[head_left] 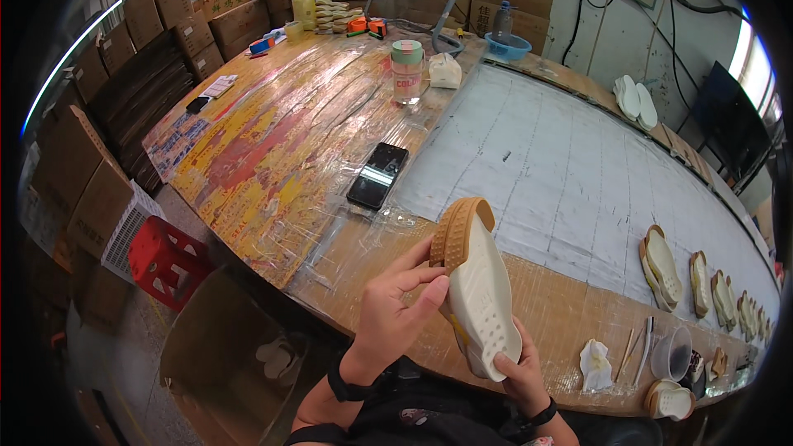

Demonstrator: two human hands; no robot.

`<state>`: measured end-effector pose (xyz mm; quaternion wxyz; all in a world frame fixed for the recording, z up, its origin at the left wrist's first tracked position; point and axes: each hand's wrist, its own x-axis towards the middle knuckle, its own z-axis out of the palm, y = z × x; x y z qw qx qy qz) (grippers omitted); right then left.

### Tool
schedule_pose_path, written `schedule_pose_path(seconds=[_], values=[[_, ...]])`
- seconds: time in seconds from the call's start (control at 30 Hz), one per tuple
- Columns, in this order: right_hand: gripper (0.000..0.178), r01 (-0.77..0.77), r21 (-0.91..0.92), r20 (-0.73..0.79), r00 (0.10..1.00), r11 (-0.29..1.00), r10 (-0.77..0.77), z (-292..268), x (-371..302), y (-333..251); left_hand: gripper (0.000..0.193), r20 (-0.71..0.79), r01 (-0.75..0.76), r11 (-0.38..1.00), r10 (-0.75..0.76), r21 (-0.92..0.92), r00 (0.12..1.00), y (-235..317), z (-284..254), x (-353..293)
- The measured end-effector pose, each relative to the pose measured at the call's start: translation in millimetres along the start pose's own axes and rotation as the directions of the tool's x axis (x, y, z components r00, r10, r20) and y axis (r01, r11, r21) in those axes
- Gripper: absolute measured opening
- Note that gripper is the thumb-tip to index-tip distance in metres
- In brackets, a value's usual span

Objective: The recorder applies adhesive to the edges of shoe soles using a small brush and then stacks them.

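Observation:
Over the near edge of the table I hold a shoe sole (483, 285), tilted, with its off-white inner face and round holes toward me. A tan rubber outsole layer (453, 235) with a studded surface wraps its far end. My left hand (398, 306) is closed at the left side of the sole, thumb and fingers against the edge by the tan part. Around the near end, my right hand (522, 376) is closed, its thumb on the white face. Part of the right fingers is hidden behind the sole.
A black phone (377, 176) lies beyond my hands, with a green-lidded bottle (407, 74) farther back. More soles (661, 268) stand in a row at right. Near them are a crumpled tissue (595, 365), thin sticks and a clear cup (671, 353). A red stool (165, 260) stands left.

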<state>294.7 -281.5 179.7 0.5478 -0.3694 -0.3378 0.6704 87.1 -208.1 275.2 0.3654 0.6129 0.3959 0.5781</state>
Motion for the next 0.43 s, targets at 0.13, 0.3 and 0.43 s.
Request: schedule_pose_path(seconds=[0.13, 0.3, 0.43], values=[[0.070, 0.013, -0.034, 0.029, 1.000, 0.999, -0.012, -0.2, 1.3, 1.0, 0.022, -0.090, -0.053, 0.995, 0.061, 0.083, 0.994, 1.6, 8.6, -3.7], [0.071, -0.054, 0.038, 0.014, 0.998, 0.998, 0.053, 10.2, -0.9, 1.2, 0.020, -0.190, -0.096, 0.987, 0.120, 0.132, 0.974, -6.1, 15.6, -10.1], [0.073, -0.071, 0.043, 0.047, 0.997, 0.997, 0.069, 7.5, -1.1, 5.3, 0.020, -0.182, -0.086, 0.986, 0.111, 0.141, 0.977, -5.7, 16.7, -11.2]])
